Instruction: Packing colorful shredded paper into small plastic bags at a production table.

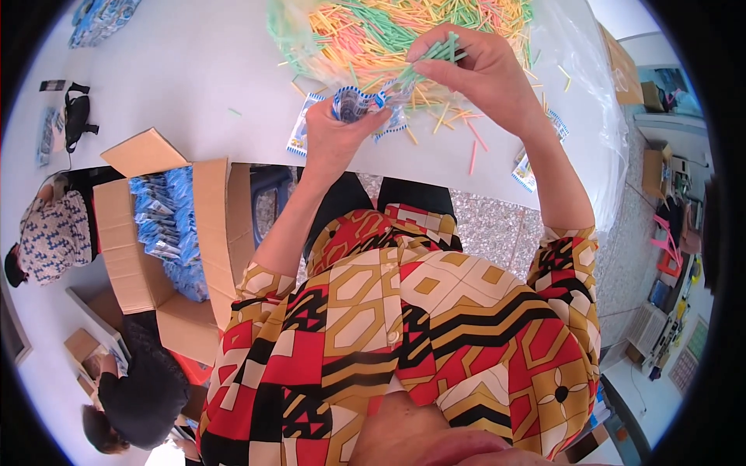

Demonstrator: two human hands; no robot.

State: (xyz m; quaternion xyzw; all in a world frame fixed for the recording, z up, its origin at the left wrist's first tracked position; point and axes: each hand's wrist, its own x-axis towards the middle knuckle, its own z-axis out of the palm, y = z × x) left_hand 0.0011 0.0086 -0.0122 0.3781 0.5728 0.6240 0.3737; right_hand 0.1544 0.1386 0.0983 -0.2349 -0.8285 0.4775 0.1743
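I could read no words or numbers. Printing showed on the blue-and-white packet (351, 106) in my left hand (334, 137), but its film was crumpled and the marks were too small to make out. The flat packet (298, 133) just beside that hand and the loose packet (524, 172) on the right side of the table (210, 78) carried print just as fine. The stacked packets (162, 213) inside the open carton (123, 245) bore blue-and-white markings, also illegible.

Right fingers (440, 71) pinching green sticks (444, 51), left fingers (376, 121) holding packet (352, 104)
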